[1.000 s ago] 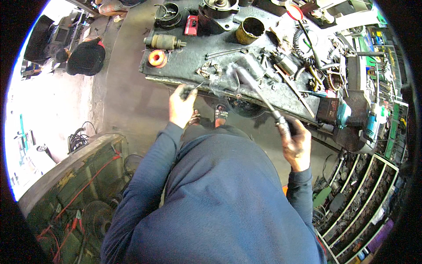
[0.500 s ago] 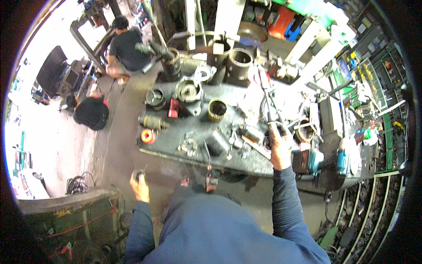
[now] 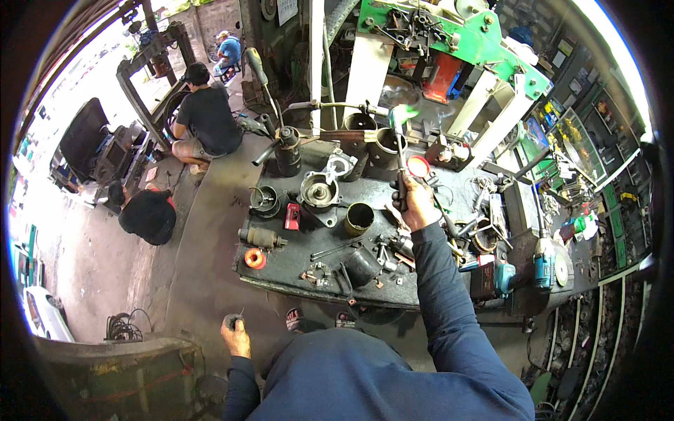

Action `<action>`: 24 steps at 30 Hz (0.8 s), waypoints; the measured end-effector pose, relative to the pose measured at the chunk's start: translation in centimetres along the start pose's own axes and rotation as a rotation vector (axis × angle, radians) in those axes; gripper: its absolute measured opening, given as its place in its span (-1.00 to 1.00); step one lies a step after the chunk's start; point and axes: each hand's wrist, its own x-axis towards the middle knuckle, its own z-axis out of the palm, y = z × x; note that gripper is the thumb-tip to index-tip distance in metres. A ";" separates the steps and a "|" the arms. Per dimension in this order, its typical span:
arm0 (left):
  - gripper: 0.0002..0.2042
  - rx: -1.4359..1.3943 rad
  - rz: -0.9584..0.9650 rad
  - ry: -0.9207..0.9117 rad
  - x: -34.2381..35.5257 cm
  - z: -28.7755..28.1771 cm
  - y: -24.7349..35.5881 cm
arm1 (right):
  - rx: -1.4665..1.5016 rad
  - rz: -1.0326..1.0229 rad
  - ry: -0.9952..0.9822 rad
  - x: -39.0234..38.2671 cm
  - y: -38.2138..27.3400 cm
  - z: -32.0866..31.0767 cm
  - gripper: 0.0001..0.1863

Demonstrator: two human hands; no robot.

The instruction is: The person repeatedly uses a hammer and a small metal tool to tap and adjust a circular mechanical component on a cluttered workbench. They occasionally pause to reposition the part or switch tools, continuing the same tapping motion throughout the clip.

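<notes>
My right hand (image 3: 419, 203) reaches over the bench and is closed round the handle of a gas torch (image 3: 401, 158). A bright green-white flame (image 3: 402, 114) shows at the torch's tip, beside the end of a horizontal metal bar (image 3: 365, 106). Beneath that bar stand dark metal cylinders (image 3: 385, 149) near the back of the bench. Off the bench's front edge, low on the left, my left hand (image 3: 237, 338) is closed on a small dark rounded object (image 3: 233, 321) whose kind I cannot make out.
The dark workbench (image 3: 295, 263) carries motor housings (image 3: 319, 191), an open can (image 3: 359, 219), a red box (image 3: 292, 217), an orange ring (image 3: 255, 258) and cordless power tools (image 3: 544, 263). Two people crouch at the left, one a person in black (image 3: 208, 116). A metal bin (image 3: 119, 368) stands lower left.
My right hand has carried the torch forward and left, its tip now by the bar's end. My left hand has shifted lower in view, still holding the dark object. The glare has dimmed.
</notes>
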 end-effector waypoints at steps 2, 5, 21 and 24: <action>-0.95 0.020 -0.016 0.001 0.9 -0.5 -0.8 | -0.019 -0.038 -0.056 0.6 -0.2 0.1 -0.68; -0.96 0.026 -0.053 -0.013 1.8 -1.0 -0.7 | -0.068 -0.020 -0.039 0.1 0.0 -0.3 -0.59; -0.86 0.227 -0.092 0.049 3.0 -2.5 1.8 | -1.904 -1.413 -0.384 16.0 -7.6 18.2 -0.85; -0.82 0.150 -0.072 0.176 1.0 -4.1 0.5 | -1.961 -1.240 -0.410 16.8 -6.1 21.5 -0.75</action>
